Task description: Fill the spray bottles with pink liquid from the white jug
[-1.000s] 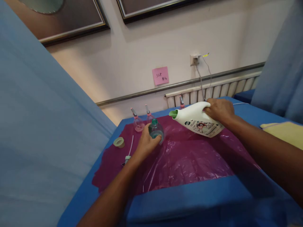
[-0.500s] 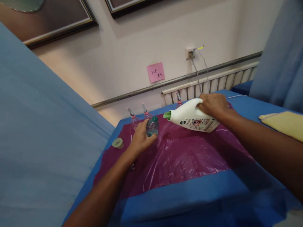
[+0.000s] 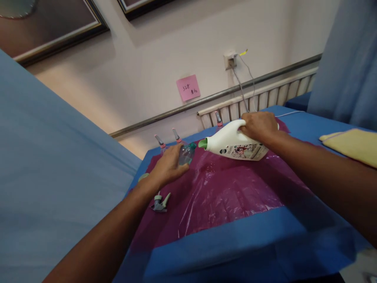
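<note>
My left hand (image 3: 171, 163) is wrapped round a clear spray bottle without its top (image 3: 186, 154), tilted so that its teal neck points right. Gripped by its handle in my right hand (image 3: 260, 125), a white detergent jug (image 3: 235, 142) leans left. The jug's green spout (image 3: 203, 144) is just beside the bottle's mouth; I cannot make out any liquid between them. On the purple plastic sheet (image 3: 224, 188) lies a grey and pale green spray trigger head (image 3: 160, 203), below my left wrist. A pale green cap (image 3: 143, 177) is partly hidden behind my left forearm.
Spray bottles with pink collars stand behind my left hand (image 3: 176, 135) and behind the jug (image 3: 218, 119). A folded yellow cloth (image 3: 350, 145) lies on the blue-covered table (image 3: 224, 239) at right. Blue curtains (image 3: 59, 157) hang on both sides. A radiator (image 3: 265, 94) runs along the wall.
My left hand has tipped the bottle from upright toward the right, its mouth now close to the jug's spout. The trigger head has come into view below my wrist. The camera view has shifted slightly.
</note>
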Demonstrator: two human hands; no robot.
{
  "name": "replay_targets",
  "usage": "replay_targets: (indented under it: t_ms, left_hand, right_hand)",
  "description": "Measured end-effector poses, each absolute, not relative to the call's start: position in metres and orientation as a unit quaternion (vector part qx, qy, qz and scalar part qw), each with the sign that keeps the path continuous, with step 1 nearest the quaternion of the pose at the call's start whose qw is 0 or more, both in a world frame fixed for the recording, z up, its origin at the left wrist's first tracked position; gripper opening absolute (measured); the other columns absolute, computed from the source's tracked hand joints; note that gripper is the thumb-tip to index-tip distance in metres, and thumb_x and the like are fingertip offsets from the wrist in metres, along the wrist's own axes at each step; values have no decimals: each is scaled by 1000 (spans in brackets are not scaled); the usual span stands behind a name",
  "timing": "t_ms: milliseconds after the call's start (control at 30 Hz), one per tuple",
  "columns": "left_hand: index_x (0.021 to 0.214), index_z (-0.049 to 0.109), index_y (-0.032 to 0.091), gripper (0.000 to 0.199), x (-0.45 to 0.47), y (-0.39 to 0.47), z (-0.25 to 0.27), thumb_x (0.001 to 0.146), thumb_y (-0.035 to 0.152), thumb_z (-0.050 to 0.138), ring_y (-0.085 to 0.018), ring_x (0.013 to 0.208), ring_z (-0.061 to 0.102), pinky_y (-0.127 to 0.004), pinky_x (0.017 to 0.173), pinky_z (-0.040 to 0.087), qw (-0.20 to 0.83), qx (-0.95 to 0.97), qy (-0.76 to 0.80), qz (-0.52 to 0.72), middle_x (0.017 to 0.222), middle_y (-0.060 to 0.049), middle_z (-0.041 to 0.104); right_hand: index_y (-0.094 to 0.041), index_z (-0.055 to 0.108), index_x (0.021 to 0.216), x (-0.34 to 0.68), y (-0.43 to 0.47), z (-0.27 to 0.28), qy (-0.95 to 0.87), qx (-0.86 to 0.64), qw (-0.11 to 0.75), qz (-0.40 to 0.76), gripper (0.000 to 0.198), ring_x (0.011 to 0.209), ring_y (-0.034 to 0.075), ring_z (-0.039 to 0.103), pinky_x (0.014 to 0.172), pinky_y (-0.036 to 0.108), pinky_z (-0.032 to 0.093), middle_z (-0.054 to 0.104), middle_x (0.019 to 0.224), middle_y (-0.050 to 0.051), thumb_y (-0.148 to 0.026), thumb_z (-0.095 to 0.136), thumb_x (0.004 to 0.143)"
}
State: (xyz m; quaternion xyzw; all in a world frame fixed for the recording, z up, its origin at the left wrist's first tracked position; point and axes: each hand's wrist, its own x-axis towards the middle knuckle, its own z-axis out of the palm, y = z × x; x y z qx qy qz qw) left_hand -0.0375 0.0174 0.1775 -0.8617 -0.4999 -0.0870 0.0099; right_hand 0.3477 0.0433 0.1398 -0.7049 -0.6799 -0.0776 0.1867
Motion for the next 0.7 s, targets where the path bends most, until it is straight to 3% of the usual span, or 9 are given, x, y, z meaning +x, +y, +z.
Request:
replay_targets:
  t_ms: [233,467,700]
  left_hand:
    - [165,48,19,82,-27,16,194,88,32,73,-46,145,61,-61,116,56,47,-858,-510,-31,161,-23,60]
    - [159,56,27,79,-25,16,199,83,30,77,-46,139,64,-59,109,60,50,-856,-512,-39,156,-19,64]
    - [160,55,29,81,-26,21,198,82,33,77,-46,140,63,-56,107,60,75,-852,-518,-17,157,-18,63]
  right_hand:
    - [-23,81,127,342,45,140,-661,-722,174,-106,36,104,36,76,81,42,48,85,118,18,-42,60,105]
    - [-24,82,128,345,47,139,-666,-717,178,-102,40,103,35,75,79,42,48,85,118,18,-45,57,103]
    - [-23,81,124,344,43,142,-670,-714,172,-106,36,96,31,72,73,39,39,85,115,17,-41,56,104]
